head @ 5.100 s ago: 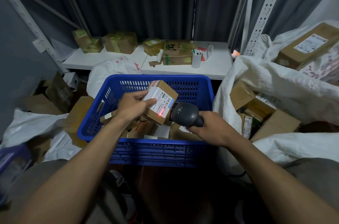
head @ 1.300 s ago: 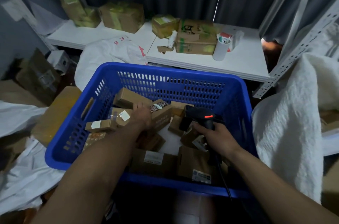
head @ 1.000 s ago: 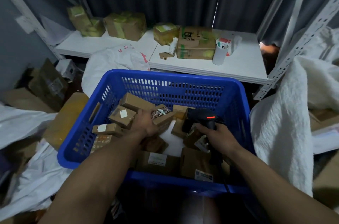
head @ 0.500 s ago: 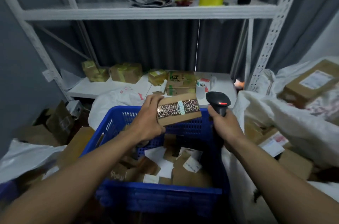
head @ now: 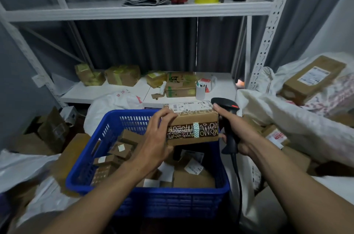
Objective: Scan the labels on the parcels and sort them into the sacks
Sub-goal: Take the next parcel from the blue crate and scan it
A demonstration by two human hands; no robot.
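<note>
The label (head: 188, 107) atop the parcel (head: 195, 120) is too small to read.

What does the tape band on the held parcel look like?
Dark brown tape with white lettering, round the parcel; head view.

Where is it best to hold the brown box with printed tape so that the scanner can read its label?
Grip the box at its short left end, from the left, as the left hand does. The white label lies on its top face, so the grip should keep to the edge. The right hand is occupied with the scanner.
</note>
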